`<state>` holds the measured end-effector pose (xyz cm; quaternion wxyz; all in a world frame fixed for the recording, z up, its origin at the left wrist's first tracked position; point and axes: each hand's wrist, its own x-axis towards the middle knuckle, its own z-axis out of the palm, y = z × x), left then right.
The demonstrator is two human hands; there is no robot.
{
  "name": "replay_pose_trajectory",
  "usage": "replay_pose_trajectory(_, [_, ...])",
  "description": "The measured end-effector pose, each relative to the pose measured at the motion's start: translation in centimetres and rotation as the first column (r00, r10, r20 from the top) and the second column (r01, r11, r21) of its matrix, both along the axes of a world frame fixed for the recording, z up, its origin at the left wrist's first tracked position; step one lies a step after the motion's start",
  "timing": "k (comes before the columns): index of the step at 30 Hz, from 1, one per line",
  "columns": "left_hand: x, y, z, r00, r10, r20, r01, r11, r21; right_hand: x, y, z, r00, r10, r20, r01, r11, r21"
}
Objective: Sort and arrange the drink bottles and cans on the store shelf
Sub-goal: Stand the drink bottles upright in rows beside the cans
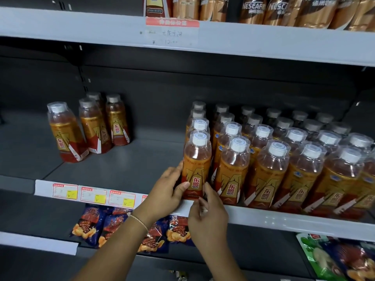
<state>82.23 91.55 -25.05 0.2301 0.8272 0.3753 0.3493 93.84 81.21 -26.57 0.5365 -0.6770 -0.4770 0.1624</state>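
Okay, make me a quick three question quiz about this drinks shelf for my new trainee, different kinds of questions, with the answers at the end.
1. True or false: the left hand and right hand both touch the front bottle of the leftmost row.
2. Where does the small group of loose bottles stand? A) far right B) left, apart from the rows C) top shelf
3. Fill in: the shelf below holds bags of ____.

Key: 1 true; 2 B; 3 snacks (crisps).
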Motion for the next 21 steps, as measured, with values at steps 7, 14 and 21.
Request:
replay_pose_trajectory(7, [-0.10,0.26,-0.57,1.000,-0.007,0.004,0.006,1.000,0.013,-0.14,0.17,-0.39,1.000,-0.002,-0.004,0.002,1.000,0.017])
replay_pose_trajectory(14, [-0.31,0.16,-0.51,1.000,-0.003,0.009,0.003,1.000,0.019,-0.04,0.14,-0.76,1.000,-0.005,-0.023,0.005,0.999,0.034])
replay_pose_trajectory(21, [-0.11,-0.24,-0.23,1.000,0.024,0.004,-0.024,0.999,0.037,0.68,-0.15,-0.83,0.998,0.063,-0.014,-0.063,0.998,0.020])
